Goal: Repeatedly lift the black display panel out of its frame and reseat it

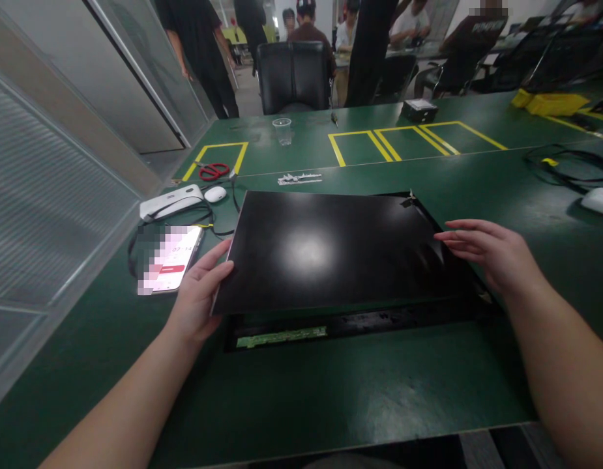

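Note:
A glossy black screen panel is raised at its left side above a black frame. My left hand grips the panel's left edge, thumb on the front and some fingers hidden beneath. Along the frame's near side runs a narrow green circuit board. My right hand is at the panel's right edge with fingers stretched out; whether the fingertips touch it, I cannot tell. Small silvery bits show at the frame's far right and near right corners.
Left of the panel lie a phone, a white power strip, a white mouse and red scissors. Beyond stand a clear cup and a black box. Cables lie at right. People are in the background.

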The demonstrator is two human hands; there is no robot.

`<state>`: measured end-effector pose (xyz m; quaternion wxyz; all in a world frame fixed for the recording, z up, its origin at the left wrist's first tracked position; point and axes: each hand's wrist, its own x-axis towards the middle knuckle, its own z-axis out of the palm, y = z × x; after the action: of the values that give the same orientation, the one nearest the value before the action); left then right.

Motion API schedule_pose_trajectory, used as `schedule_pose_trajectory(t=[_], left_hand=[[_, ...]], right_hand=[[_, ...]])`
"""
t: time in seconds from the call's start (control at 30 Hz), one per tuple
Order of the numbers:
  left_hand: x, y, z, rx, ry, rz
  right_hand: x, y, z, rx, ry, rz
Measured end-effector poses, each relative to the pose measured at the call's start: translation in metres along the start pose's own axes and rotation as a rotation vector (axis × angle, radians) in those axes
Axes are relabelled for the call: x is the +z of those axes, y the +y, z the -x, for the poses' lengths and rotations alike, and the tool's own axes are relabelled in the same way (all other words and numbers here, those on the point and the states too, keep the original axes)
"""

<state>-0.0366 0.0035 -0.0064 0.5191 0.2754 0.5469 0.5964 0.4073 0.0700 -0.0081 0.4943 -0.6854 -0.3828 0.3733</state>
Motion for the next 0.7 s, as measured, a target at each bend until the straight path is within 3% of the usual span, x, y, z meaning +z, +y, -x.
schedule_pose_trajectory(t=[0.7], left_hand=[[0.006,-0.004,0.004,-0.025,0.032,-0.07]], right_hand=[[0.0,0.025,-0.01,-0.249,-0.08,0.39]])
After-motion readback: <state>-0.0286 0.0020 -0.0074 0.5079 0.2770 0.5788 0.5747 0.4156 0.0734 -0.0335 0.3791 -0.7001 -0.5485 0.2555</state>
